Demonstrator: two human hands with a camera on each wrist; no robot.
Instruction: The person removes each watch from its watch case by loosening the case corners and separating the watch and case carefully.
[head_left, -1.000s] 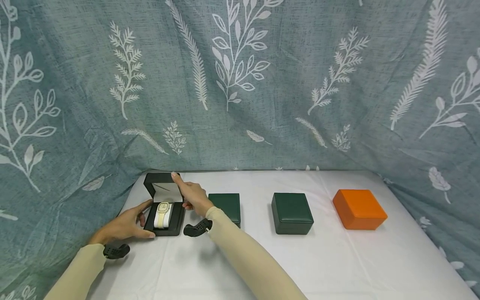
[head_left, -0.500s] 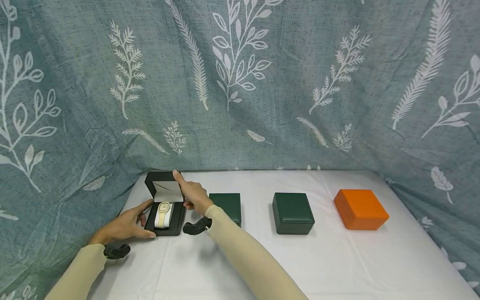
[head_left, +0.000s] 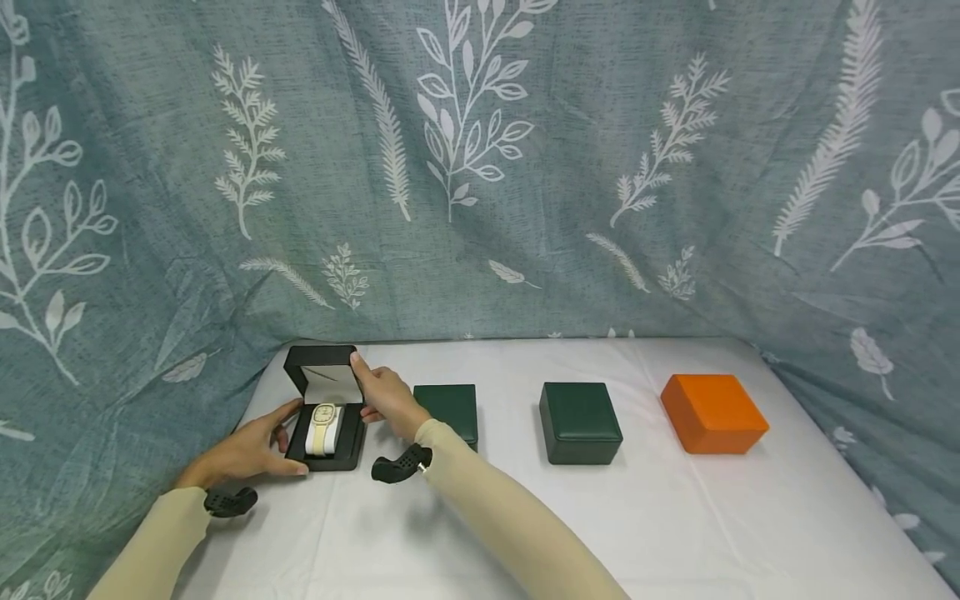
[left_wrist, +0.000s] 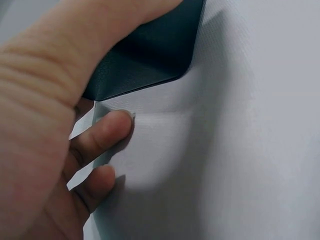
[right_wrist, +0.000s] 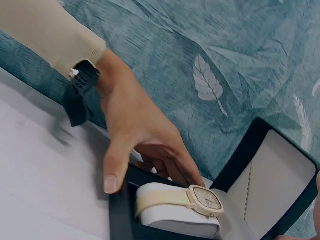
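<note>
A black watch box [head_left: 350, 442] stands at the table's far left with its lid [head_left: 318, 356] raised. Inside, a cream-strapped watch [head_left: 323, 415] with a rounded-square face wraps a white cushion [right_wrist: 175, 225]. My left hand [head_left: 253, 447] grips the base from its left side, thumb at the front corner and index finger toward the hinge. In the left wrist view two lower fingertips [left_wrist: 117, 125] hang beside the box, over white cloth. My right hand [head_left: 392, 402] holds the lid's right edge, thumb near its upper corner; only bits of its fingers [right_wrist: 317, 215] show in the right wrist view.
A green box [head_left: 450, 408], partly behind the right forearm, sits right of the watch box. Farther right stand a second green box [head_left: 579, 421] and an orange box [head_left: 716, 414], all closed. White cloth [head_left: 660, 525] covers the table; a leaf-print curtain [head_left: 525, 208] hangs behind.
The right thumb has slid slightly down the lid's right edge, and the right wrist has shifted a little. The left hand and raised lid hold still; the head view has moved slightly.
</note>
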